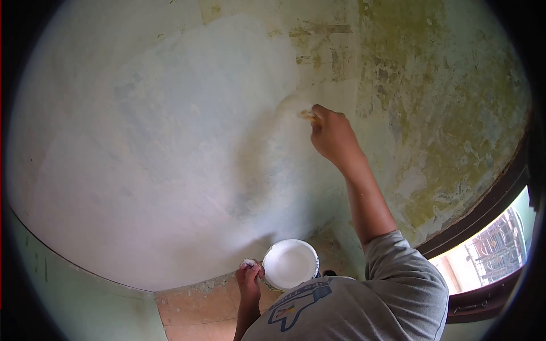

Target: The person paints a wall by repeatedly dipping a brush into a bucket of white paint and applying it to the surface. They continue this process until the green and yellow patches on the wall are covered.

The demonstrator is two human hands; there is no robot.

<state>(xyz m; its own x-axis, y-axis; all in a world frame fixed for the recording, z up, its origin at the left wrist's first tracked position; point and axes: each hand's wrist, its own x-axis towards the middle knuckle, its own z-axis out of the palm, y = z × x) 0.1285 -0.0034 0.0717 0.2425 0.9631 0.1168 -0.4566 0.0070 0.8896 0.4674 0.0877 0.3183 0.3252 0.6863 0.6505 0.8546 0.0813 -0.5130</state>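
Wall point(170, 170): fills nearly the whole view; the left and middle stretch is covered in fresh-looking white, with patches of pale green showing through.
Bare stretch point(449, 113): over on the right the wall is flaking and stained yellow-green, and the white stops short of it.
Window point(489, 244): low on the right, a dark curved frame with bright daylight and a building outside.
Shirt point(364, 307): grey with a blue and white print, right at the near edge of the view.
Floor point(193, 307): a wedge of orange-brown tile near the bottom, meeting the foot of the wall.
Bucket point(291, 241): round and white, held low at the near centre just left of the shirt, and well below the raised arm.
Paint point(290, 266): white, and it fills the mouth of the bucket.
Right hand point(333, 136): up on the wall, right of centre, fist closed around a brush, with the arm stretched out from the grey sleeve.
Left hand point(249, 278): down by the bucket, fingers curled onto its left rim and gripping it; there is something white at the fingertips, and I cannot tell whether it is a rag or paint.
Brush point(307, 115): only its pale tip pokes out of the right fist, pressed against the wall where the white meets the bare stretch.
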